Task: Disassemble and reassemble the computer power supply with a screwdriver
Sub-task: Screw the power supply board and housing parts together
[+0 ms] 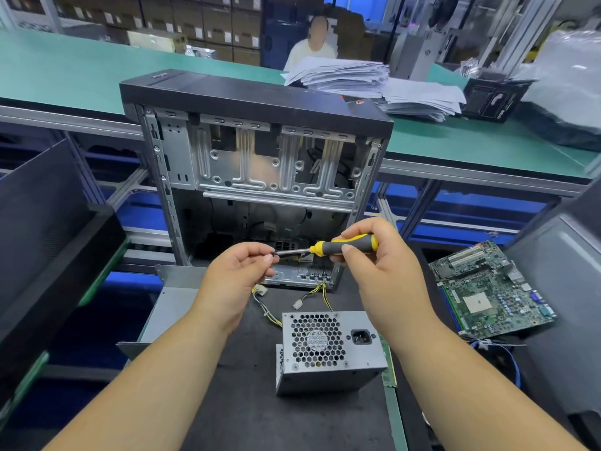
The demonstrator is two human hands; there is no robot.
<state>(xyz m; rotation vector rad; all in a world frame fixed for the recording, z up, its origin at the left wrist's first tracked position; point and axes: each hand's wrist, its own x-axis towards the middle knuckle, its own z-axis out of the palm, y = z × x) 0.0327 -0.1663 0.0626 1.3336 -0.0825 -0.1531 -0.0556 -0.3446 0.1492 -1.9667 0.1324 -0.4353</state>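
The right hand [374, 255] curls around the yellow-and-grey handle of the screwdriver [344, 245], held level, its shaft pointing toward the left hand [239, 271]. The left hand's fingertips pinch the shaft's tip. Just below both hands, the power supply [328, 349] rests on the dark mat, cables trailing back. Beyond the hands stands the open computer case [257, 151]. Right of the right hand lies a motherboard [491, 291].
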